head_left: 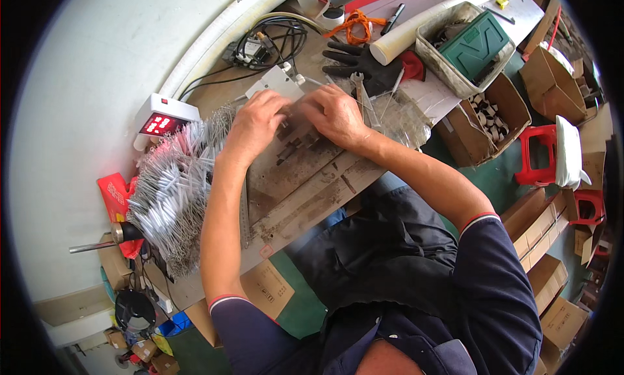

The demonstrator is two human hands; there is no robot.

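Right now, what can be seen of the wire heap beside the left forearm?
The wire heap is a dense tangle of slim, silvery, metal-looking pieces, with paler rod-like stretches among them. It lies on the left part of the table, between the wall and left forearm, below the white display box in the picture. Whether the forearm touches it is hard to tell.

Bench is a pretty grubby wooden workbench (299,212), with dark staining across the middle of the frame. A big messy heap of thin wire pieces (172,202) eats up the left side. Up top center there's a tangle of black cable (286,42), then some orange cord (359,27) and a black marker (393,18). Right of center: a dark glove (364,66), a wrench (361,94), crinkly clear plastic (406,120). Grimy pale tub (443,70) sits upper right.
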